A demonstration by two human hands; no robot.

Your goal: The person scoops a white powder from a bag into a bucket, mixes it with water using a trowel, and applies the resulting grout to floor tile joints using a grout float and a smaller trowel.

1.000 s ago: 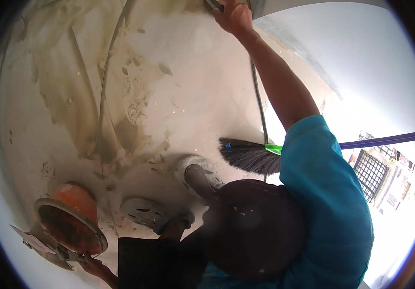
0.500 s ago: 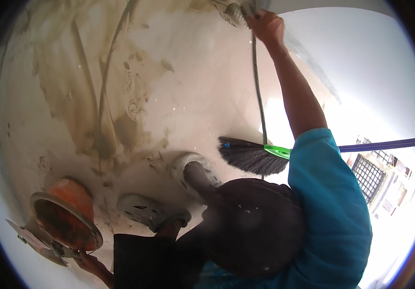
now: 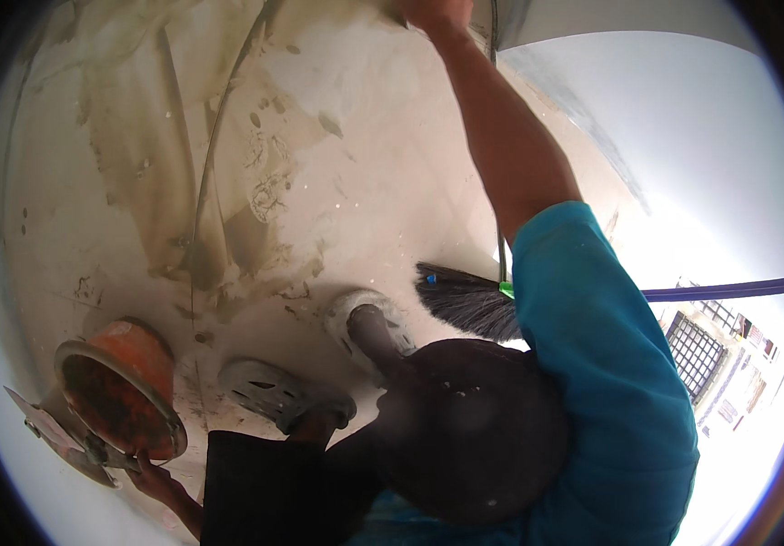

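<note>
At the lower left, my left hand [image 3: 155,482] is closed around the handle of a flat-bladed trowel [image 3: 55,428]. The blade sticks out beside an orange bucket [image 3: 151,359], whose grey rim faces me and whose inside is stained dark. My hand is close by that rim. My right arm stretches far forward, and my right hand [image 3: 442,11] is partly cut off by the top edge. Its fingers look closed low over the wet, smeared floor [image 3: 319,82]; what it grips is mostly out of the picture.
My feet in grey clogs [image 3: 269,391] stand on the stained floor. A black-bristled broom [image 3: 469,300] with a purple handle [image 3: 719,291] lies to the right, partly behind my sleeve. A dark cable [image 3: 498,182] runs past it. White wall [image 3: 665,118] rises at right.
My right hand has swept left and farther up, partly out of the picture, taking its grey tool out of sight. My left hand, still on the trowel, has shifted only slightly.
</note>
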